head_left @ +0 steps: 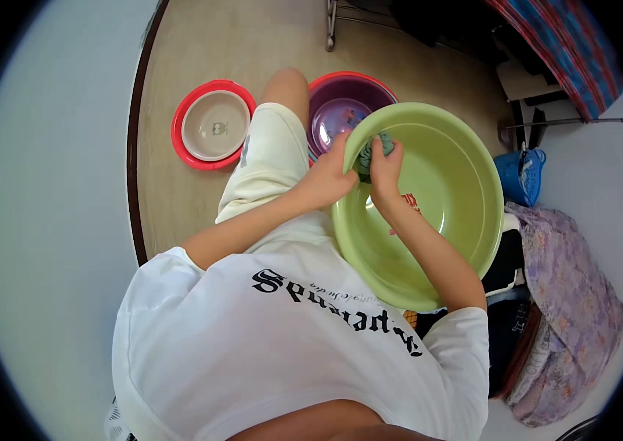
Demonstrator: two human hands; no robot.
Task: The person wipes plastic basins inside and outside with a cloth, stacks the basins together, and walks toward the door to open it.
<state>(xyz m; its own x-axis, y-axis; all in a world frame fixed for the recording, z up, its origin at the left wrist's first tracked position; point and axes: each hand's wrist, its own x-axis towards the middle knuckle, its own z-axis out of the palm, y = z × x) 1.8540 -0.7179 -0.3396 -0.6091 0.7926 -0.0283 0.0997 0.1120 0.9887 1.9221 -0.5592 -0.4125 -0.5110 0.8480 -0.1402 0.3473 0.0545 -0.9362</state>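
Observation:
A large light-green basin (471, 187) is tilted against my lap, with red lettering on its inner bottom. My left hand (326, 175) is closed over its near-left rim. Inside the basin, my right hand (386, 170) is closed on a crumpled green cloth (365, 163) and presses it against the inner wall beside my left hand. Part of the cloth is hidden by the fingers.
Left of my leg, a white basin (197, 138) sits inside a red basin (179, 147) on the floor. A purple basin (324, 126) is partly behind the green one. On the right are a blue basket (517, 180) and a purple floral cloth (572, 294) draped over a pile.

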